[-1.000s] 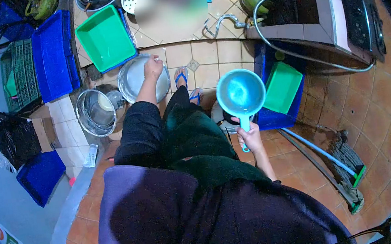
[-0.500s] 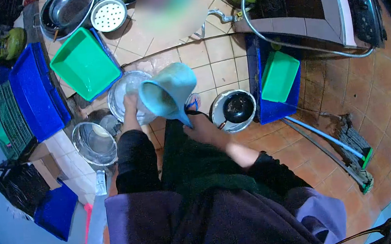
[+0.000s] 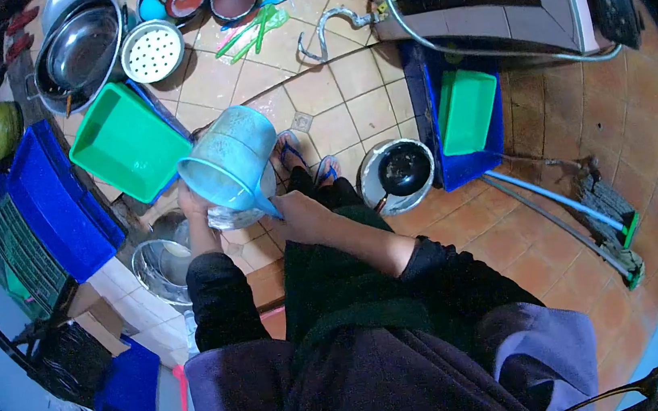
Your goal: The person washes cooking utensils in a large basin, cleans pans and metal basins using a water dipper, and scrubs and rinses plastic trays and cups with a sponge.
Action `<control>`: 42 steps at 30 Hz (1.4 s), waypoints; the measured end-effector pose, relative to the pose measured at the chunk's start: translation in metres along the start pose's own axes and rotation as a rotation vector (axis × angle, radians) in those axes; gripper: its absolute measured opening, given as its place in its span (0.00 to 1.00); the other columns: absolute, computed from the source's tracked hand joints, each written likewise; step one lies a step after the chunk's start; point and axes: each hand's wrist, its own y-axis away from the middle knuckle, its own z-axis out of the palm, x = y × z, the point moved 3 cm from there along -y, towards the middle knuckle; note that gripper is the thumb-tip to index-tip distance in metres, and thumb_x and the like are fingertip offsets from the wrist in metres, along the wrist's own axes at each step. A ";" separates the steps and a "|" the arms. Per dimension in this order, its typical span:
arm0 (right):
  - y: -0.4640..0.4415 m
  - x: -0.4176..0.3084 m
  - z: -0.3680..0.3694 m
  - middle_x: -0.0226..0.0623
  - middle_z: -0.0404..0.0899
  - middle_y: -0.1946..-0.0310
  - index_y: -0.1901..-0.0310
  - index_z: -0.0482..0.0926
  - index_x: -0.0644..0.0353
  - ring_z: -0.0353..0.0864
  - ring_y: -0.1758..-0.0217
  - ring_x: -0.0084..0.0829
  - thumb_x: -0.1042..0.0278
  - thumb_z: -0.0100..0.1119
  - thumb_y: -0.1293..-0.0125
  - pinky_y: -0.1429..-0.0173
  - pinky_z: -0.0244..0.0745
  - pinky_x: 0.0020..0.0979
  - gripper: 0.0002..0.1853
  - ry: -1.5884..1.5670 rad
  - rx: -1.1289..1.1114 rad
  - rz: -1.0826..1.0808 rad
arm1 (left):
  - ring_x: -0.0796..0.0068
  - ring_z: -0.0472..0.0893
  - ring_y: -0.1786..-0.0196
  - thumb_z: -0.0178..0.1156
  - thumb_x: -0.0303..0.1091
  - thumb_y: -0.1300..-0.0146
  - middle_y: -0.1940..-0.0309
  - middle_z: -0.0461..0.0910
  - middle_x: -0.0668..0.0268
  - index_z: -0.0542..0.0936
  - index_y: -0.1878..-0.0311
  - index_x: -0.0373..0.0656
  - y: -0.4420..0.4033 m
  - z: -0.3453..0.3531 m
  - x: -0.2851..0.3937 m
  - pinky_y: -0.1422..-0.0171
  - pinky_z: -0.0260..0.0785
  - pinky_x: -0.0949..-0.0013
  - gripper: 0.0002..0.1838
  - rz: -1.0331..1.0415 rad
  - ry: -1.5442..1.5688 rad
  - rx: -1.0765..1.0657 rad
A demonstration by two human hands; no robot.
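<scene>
A light blue water dipper [image 3: 244, 138] is held by its handle in my closed right hand [image 3: 298, 217]. It is tilted, with its wide mouth facing toward me and to the left. My left hand [image 3: 194, 200] is at the lower left of the dipper's rim, its fingers mostly hidden behind it; whether they grip anything I cannot tell. Beneath the dipper is a metal basin [image 3: 237, 217], largely covered by it. Close to my left forearm stands a metal pot [image 3: 159, 265]. A green tub [image 3: 128, 147] lies just beyond my left hand.
To the right, a black pan [image 3: 404, 169] sits in a light round basin [image 3: 374, 176]. Further right are another green tub [image 3: 468, 112] and a mop [image 3: 564, 199]. A white strainer [image 3: 152, 52] and a large metal bowl [image 3: 81, 55] stand at the back left, near a hooked faucet [image 3: 325, 31].
The dipper and my right hand have moved left, and the dipper now covers the fingers of my left hand. My view has shifted, bringing my sandalled feet into sight.
</scene>
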 end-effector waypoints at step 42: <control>0.136 0.276 -0.077 0.25 0.66 0.83 0.56 0.74 0.61 0.62 0.89 0.17 0.70 0.55 0.42 0.87 0.61 0.23 0.12 -1.462 0.681 0.426 | 0.65 0.78 0.66 0.64 0.36 0.52 0.59 0.76 0.58 0.64 0.43 0.33 -0.215 0.277 0.428 0.63 0.71 0.63 0.34 1.059 -0.290 0.116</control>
